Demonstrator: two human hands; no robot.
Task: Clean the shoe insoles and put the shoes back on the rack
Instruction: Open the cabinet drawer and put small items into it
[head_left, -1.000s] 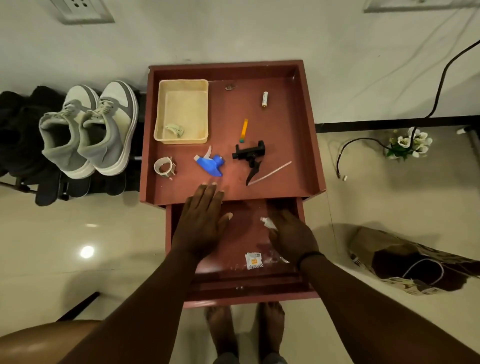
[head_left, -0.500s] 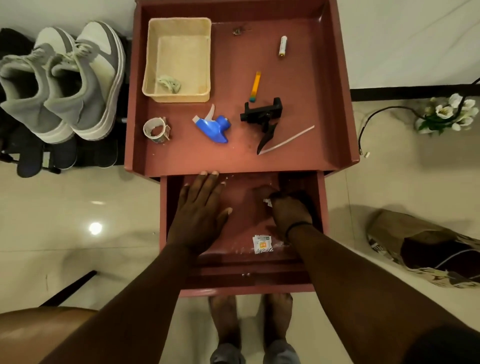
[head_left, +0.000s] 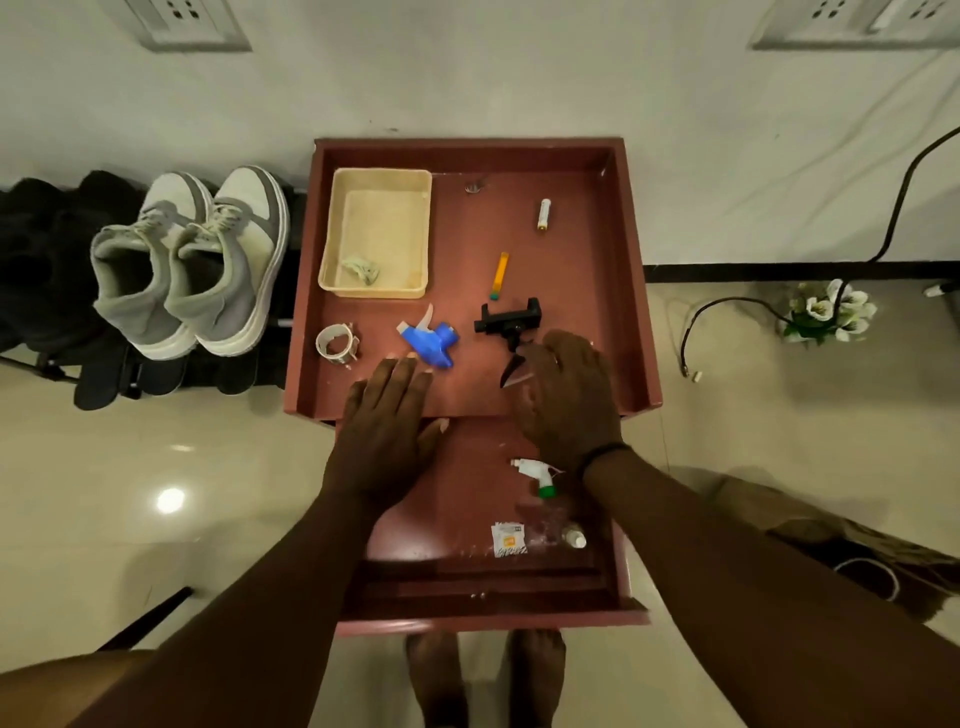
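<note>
Holds a crumpled cloth (head_left: 360, 270) in the beige tray (head_left: 337, 228) upper centre, a spray bottle (head_left: 540, 480) and sachet (head_left: 509, 539) in the open drawer (head_left: 467, 618) below, under both flat, spread hands (head_left: 384, 431) (head_left: 569, 400).

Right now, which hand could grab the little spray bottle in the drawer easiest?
Probably the right hand: the spray bottle lies just under its wrist in the open drawer. The left hand lies flat, farther away.

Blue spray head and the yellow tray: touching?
Apart. The head view shows bare red tabletop between the blue spray head and the yellow tray.
</note>
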